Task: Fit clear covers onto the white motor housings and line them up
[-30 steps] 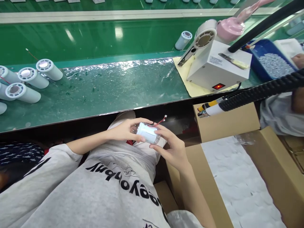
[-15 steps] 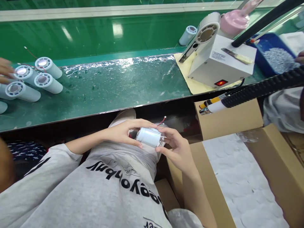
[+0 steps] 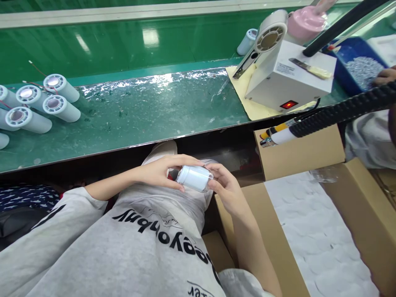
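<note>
A small white cylinder (image 3: 194, 178) lies on its side between both my hands, low over my lap and below the bench edge. My left hand (image 3: 161, 171) curls round its left end with the fingers arched over the top. My right hand (image 3: 227, 187) pinches the right end, where a clear film wraps it. The red wire seen earlier is hidden behind my fingers.
Several white cylinders (image 3: 37, 103) lie at the left of the green bench (image 3: 139, 115). A white machine with a red lamp (image 3: 287, 80) stands at the right, beside a blue tray (image 3: 359, 68). A black hose with a yellow-tipped tool (image 3: 278, 136) hangs over open cardboard boxes (image 3: 309, 231). Another person's sleeve (image 3: 371, 136) is at far right.
I have turned the cylinder in my hands; its red wire no longer sticks up. Another person's hand at the far left added a cylinder to the group and then withdrew.
</note>
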The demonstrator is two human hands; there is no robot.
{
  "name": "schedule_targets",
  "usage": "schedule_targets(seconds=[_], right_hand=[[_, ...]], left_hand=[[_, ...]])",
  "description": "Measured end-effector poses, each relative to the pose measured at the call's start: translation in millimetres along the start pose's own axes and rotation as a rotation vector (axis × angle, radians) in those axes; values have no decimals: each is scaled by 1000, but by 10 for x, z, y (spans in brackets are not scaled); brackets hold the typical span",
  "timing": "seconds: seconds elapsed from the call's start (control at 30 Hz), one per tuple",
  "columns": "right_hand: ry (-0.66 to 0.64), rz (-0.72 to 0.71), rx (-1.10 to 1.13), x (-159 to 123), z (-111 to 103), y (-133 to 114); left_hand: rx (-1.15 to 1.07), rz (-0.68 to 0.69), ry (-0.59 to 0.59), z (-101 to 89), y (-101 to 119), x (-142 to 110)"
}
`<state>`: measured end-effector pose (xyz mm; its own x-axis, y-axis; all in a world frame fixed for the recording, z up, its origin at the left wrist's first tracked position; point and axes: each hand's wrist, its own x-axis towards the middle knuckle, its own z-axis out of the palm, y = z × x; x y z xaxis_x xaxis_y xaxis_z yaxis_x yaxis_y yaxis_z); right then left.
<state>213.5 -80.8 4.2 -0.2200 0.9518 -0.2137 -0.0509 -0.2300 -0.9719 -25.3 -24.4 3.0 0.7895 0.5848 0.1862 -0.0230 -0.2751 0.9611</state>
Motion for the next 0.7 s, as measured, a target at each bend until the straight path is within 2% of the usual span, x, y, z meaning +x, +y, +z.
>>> schedule_targets(seconds=[0.37, 0.7], right_hand=[[-37, 264, 152, 40, 36, 119], [-75, 357, 200, 83, 147, 41]], left_hand=[[13, 2, -9, -8, -27, -5], [-59, -26, -6, -4, -18, -19]])
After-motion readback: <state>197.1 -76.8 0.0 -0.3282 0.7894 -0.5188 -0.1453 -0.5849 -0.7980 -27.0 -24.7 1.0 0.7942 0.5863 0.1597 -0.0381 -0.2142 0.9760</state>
